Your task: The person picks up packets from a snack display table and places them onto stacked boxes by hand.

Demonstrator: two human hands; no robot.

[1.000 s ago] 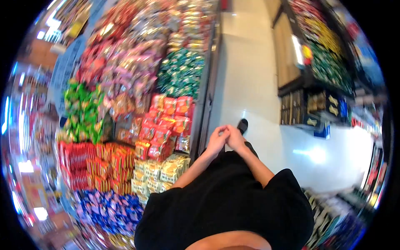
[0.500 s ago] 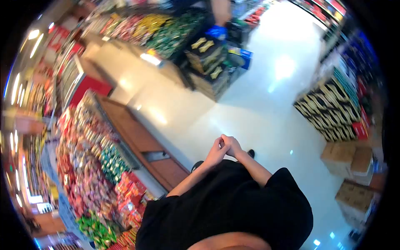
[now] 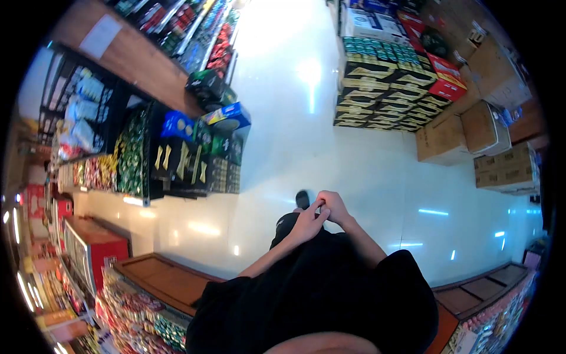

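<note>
In front of my black shirt [image 3: 312, 289], my two hands are clasped together at waist height. My left hand [image 3: 308, 225] is closed, its fingers pressed against those of the other hand. Curled over them from the right is my right hand [image 3: 334, 206], also closed. No object shows between the palms or fingers. Just beyond the hands, one dark shoe [image 3: 302, 199] is visible on the pale shiny floor [image 3: 283, 153].
Stacked black-and-gold cartons [image 3: 383, 97] stand ahead right, beside brown cardboard boxes [image 3: 445, 140]. To the left are dark cartons [image 3: 183, 162] and a bin of green-wrapped goods [image 3: 132, 153]. Wood-sided displays [image 3: 171, 277] flank me low on the left and right [image 3: 483, 289].
My view has turned and moved forward: the black-and-gold stack is now nearer the centre, and the candy-like display has dropped to the lower left. My hands stay clasped.
</note>
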